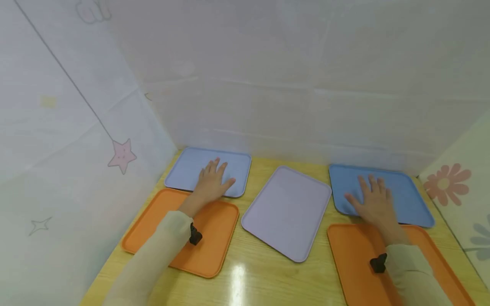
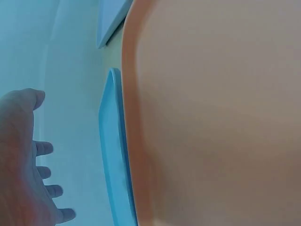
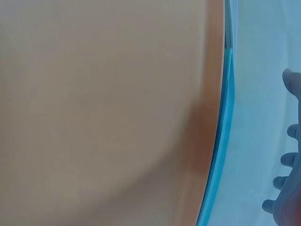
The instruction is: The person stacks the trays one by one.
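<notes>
My left hand (image 1: 211, 183), fingers spread, is over the light blue tray (image 1: 183, 170) at the back left. In the left wrist view that hand (image 2: 21, 160) appears raised above the tray, apart from it. On the other side, my right hand (image 1: 376, 206) hovers with spread fingers over a darker blue tray (image 1: 409, 195). The right wrist view shows its fingers (image 3: 288, 159) apart from the tray edge. Neither hand holds anything. Below the forearms lie a left orange tray (image 1: 208, 242) and a right orange tray (image 1: 356, 259).
A lilac tray (image 1: 287, 212) lies turned at an angle between the two pairs, on a wooden table (image 1: 283, 284). Pale sheeting (image 1: 268, 85) with printed stars and flowers hangs behind and at both sides. Dark wrist cameras are strapped over the sleeves (image 1: 157, 246).
</notes>
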The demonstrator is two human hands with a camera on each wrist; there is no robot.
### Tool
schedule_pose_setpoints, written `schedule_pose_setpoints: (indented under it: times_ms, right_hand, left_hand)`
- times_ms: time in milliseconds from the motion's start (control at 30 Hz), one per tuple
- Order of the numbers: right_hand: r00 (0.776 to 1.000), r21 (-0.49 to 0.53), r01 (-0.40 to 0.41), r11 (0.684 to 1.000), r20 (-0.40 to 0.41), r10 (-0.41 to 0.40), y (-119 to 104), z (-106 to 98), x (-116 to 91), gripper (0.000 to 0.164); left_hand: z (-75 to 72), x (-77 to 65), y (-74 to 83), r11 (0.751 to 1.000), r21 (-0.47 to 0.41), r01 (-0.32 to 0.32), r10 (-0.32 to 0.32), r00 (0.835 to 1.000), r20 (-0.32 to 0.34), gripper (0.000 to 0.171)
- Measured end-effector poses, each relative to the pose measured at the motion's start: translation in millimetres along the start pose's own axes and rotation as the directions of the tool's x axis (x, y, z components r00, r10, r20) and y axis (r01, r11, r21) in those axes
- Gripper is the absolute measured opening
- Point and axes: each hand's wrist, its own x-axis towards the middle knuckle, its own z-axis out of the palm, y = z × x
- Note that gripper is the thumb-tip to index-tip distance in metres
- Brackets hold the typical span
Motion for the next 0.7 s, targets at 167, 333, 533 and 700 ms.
schedule_pose_setpoints:
  times_ms: [167, 333, 533, 700]
  right_hand:
    - [1.0, 0.054, 0.0, 0.999, -0.03, 0.002, -9, 4, 2, 0.087]
    - [1.0, 0.106, -0.009, 0.994, -0.025, 0.012, -17, 7, 5, 0.085]
    - [1.0, 0.2, -0.03, 0.979, 0.015, 0.028, -29, 9, 7, 0.082]
    - [0.998, 0.262, -0.058, 0.963, 0.046, 0.047, -43, 7, 7, 0.076]
  left_hand:
    - [-3.0, 2.7, 13.3, 0.998, -0.069, -0.001, 0.002, 1.0, 0.025, 0.071]
    - [-4.1, 5.1, 26.5, 0.995, -0.101, 0.017, -0.012, 0.999, 0.048, 0.067]
    - [0.0, 6.9, 40.3, 0.985, -0.17, 0.043, -0.029, 0.996, 0.084, 0.06]
    - [4.0, 7.8, 48.4, 0.966, -0.252, 0.062, -0.028, 0.99, 0.135, 0.058]
